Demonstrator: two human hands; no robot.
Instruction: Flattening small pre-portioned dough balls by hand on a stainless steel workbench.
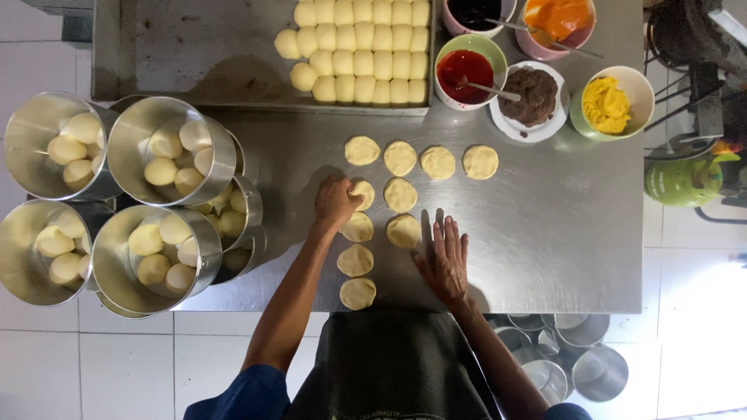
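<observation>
Dough rounds (400, 194) flank left hand (336, 202); filling bowls (469, 70) stand beyond.

Short blue sleeves; dark grey apron — both forearms bare.

No packages, labels, signs or screens

Nothing of that kind is to be seen in the head view; no wrapped or boxed goods, printed labels, signs or displays are shown anywhere on or around the work surface.

Left hand (336, 202) curled, seemingly in a loose fist, knuckles down, right hand (445, 258) flat, fingers spread, forearms extended
</observation>
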